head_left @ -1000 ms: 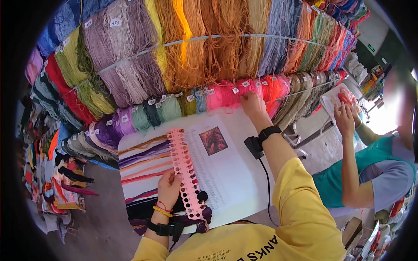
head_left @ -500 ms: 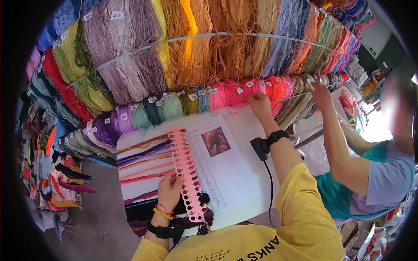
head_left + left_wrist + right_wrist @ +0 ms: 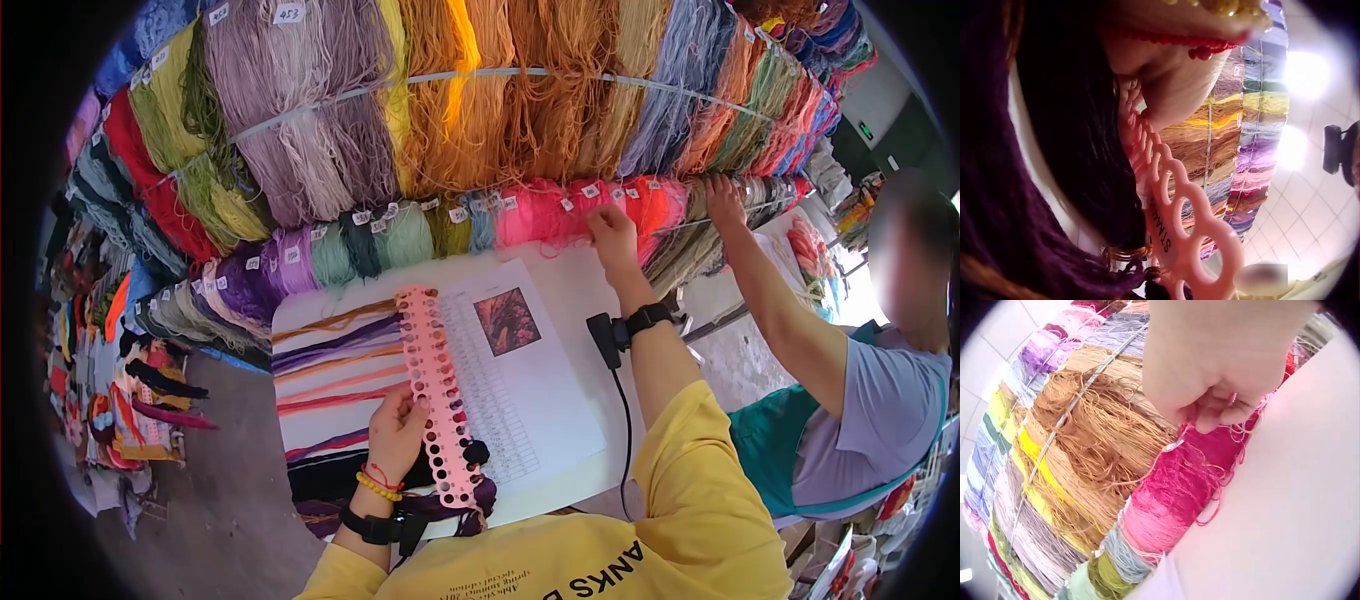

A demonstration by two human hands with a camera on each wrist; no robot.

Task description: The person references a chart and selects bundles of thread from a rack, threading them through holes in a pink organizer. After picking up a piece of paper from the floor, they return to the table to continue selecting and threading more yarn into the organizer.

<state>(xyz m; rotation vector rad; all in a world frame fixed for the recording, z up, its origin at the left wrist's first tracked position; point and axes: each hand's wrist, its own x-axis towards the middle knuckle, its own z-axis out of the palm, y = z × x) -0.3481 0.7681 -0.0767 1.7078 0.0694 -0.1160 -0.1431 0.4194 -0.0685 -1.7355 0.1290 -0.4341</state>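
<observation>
My left hand [image 3: 397,435] holds a long pink thread organizer card [image 3: 432,375] with rows of holes by its left edge. In the left wrist view, the card's printed strip [image 3: 1164,232] runs away toward that hand. Brown, purple, peach, red and black threads [image 3: 335,405] trail left from it over the white board [image 3: 575,440]. At the hanging skeins, my right hand [image 3: 615,240] is up against the pink bundle. Seen from the right wrist, its curled fingers and thumb pinch strands of magenta thread [image 3: 1175,478]; the fingertips are partly hidden.
A printed chart with a small picture [image 3: 507,322] lies on the board. Rows of numbered skeins [image 3: 520,130] hang behind it. At right, another person [image 3: 840,400] reaches a hand [image 3: 725,205] to the brown-grey skeins. A cable [image 3: 625,440] hangs from my right wrist camera.
The other person's hand has moved left from a pale bundle to the brown-grey skeins. My right hand stays at the pink threads, my left on the card. The head view has shifted slightly.
</observation>
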